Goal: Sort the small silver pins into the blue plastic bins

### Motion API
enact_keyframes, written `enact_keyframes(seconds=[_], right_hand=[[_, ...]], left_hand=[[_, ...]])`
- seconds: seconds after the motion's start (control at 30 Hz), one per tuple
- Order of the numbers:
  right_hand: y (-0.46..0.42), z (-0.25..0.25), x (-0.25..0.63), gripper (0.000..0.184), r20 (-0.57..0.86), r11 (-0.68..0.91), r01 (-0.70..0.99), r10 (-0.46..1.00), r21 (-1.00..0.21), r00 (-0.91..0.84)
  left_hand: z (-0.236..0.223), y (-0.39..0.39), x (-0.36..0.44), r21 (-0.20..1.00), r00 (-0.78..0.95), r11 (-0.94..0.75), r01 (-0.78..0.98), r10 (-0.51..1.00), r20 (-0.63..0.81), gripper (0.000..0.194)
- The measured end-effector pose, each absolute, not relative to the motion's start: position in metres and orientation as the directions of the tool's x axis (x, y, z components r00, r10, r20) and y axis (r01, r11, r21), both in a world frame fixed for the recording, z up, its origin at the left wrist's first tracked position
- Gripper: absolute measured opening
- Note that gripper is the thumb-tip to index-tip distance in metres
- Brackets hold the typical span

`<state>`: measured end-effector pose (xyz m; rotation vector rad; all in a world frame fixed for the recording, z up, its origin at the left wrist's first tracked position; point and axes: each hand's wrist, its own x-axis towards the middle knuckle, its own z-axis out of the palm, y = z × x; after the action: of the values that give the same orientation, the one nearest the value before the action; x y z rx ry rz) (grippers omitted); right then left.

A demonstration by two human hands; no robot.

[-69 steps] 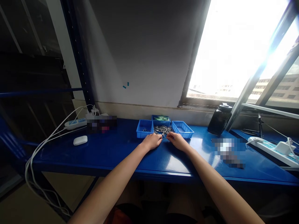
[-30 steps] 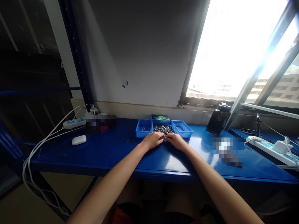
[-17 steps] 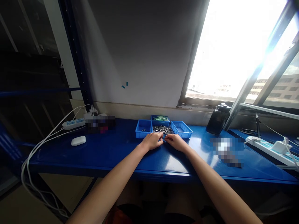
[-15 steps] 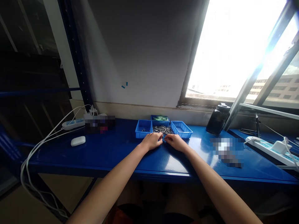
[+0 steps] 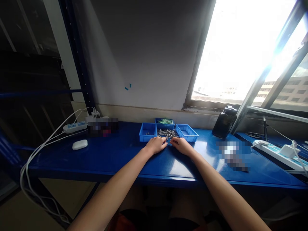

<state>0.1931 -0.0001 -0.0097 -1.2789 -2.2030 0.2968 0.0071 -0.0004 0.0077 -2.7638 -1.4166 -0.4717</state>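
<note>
My left hand [image 5: 156, 145] rests at the near edge of a pile of small, thin metal pieces [image 5: 166, 133], its fingers curled and pinched together. Facing it across a narrow gap, my right hand [image 5: 180, 145] is also closed in a pinch. Anything between the fingertips is too small to make out. Left of the pile, a blue bin [image 5: 147, 139] has a few of the metal pieces in it. A second blue bin [image 5: 187, 137] stands to the right. Behind the pile, another blue bin [image 5: 164, 126] holds a green bundle [image 5: 165, 121].
The blue table [image 5: 115, 154] bears a white rounded case [image 5: 80, 144] at the left. A power strip [image 5: 75, 127] with white cables lies behind it. A black bottle [image 5: 225, 122] stands at the back right, with another power strip [image 5: 276, 153] beyond.
Both hands stay at nearly the same spot by the pile. Their fingertips have shifted only slightly, and the view has moved a little.
</note>
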Motion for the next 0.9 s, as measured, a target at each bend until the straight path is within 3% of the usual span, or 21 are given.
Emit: enact_keyframes(seconds=[0.9], right_hand=[[0.0002, -0.0109, 0.1933, 0.022, 0.384, 0.524, 0.73, 0.844, -0.439, -0.375]], left_hand=[[0.0085, -0.0015, 0.0072, 0.148, 0.553, -0.594, 0.791, 0.797, 0.243, 0.028]])
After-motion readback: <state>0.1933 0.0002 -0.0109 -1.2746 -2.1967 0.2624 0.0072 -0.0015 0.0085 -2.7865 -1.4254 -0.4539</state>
